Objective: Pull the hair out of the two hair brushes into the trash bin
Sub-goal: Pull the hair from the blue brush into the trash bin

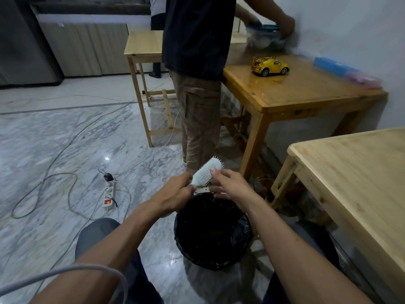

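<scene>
Our left hand grips the handle of the brush above the bin. Our right hand has its fingers pressed on the bristles, thumb on top.

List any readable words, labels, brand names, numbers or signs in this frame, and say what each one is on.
No text can be read anywhere in this frame.
Hair brush: no marking shows.
Trash bin: plain black liner, no label.
Yellow toy car: no lettering can be made out.
Power strip: only a lit red switch, no print legible.
Blue box on the far table: blurred, unreadable.
</scene>
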`<state>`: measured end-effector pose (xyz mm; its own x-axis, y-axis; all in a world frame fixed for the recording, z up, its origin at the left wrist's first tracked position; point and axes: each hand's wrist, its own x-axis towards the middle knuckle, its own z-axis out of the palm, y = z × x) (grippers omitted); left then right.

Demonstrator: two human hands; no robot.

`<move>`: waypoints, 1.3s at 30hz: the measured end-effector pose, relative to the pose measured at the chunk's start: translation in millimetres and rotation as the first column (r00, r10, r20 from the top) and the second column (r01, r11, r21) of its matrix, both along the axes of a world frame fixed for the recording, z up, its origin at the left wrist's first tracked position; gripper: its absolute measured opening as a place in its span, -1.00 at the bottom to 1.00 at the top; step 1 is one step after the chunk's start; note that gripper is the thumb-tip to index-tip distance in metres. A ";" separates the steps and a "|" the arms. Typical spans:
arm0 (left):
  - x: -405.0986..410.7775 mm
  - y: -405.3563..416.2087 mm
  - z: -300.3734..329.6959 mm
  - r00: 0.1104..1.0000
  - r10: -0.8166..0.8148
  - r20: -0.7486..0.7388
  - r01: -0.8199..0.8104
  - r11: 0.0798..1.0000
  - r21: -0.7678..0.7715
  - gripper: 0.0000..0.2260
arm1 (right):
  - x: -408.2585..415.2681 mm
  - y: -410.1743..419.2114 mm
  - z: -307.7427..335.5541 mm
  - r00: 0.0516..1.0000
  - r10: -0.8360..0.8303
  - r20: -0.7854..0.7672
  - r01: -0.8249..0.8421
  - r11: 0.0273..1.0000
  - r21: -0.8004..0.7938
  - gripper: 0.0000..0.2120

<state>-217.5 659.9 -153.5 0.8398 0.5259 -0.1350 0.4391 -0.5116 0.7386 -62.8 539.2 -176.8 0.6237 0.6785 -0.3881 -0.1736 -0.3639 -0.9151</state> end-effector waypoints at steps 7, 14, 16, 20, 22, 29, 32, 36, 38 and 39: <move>4.5 -12.7 14.1 0.995 -0.089 0.037 0.083 0.987 0.135 -0.67 | 6.3 8.1 28.6 0.964 -0.204 -0.168 0.235 0.954 0.187 -0.75; 32.0 -29.7 43.8 0.972 -0.050 0.231 -0.003 0.975 0.223 -0.75 | 36.9 -8.1 79.6 0.950 -0.311 0.019 0.296 0.920 0.255 -0.73; 46.3 -41.0 54.1 0.957 -0.094 0.275 0.014 0.960 0.280 -0.72 | 50.7 -23.1 98.7 0.923 -0.377 0.074 0.348 0.902 0.255 -0.74; 80.8 -75.3 81.2 0.913 -0.246 0.325 0.110 0.916 0.385 -0.65 | 79.4 -76.4 137.3 0.840 -0.522 0.150 0.464 0.833 0.301 -0.80; 100.8 -99.4 96.5 0.884 -0.329 0.332 0.184 0.898 0.399 -0.60 | 92.6 -112.9 154.3 0.773 -0.609 0.177 0.538 0.778 0.326 -0.83; 174.0 -218.2 130.3 0.769 -0.575 0.280 0.412 0.780 0.471 -0.64 | 127.5 -266.7 186.0 0.502 -0.819 0.277 0.757 0.572 0.317 -0.85; 197.9 -273.6 130.9 0.712 -0.655 0.253 0.501 0.726 0.471 -0.72 | 135.0 -332.4 185.5 0.417 -0.863 0.287 0.826 0.491 0.276 -0.82; 223.4 -342.2 126.1 0.621 -0.757 0.202 0.608 0.629 0.484 -0.75 | 140.3 -409.1 175.2 0.327 -0.895 0.302 0.886 0.402 0.230 -0.81; 234.7 -371.6 122.8 0.582 -0.795 0.170 0.653 0.582 0.485 -0.78 | 143.5 -440.5 169.8 0.291 -0.912 0.289 0.913 0.354 0.200 -0.81; 239.8 -384.7 120.9 0.560 -0.814 0.154 0.673 0.555 0.488 -0.81 | 146.2 -454.1 167.5 0.272 -0.923 0.273 0.927 0.327 0.182 -0.79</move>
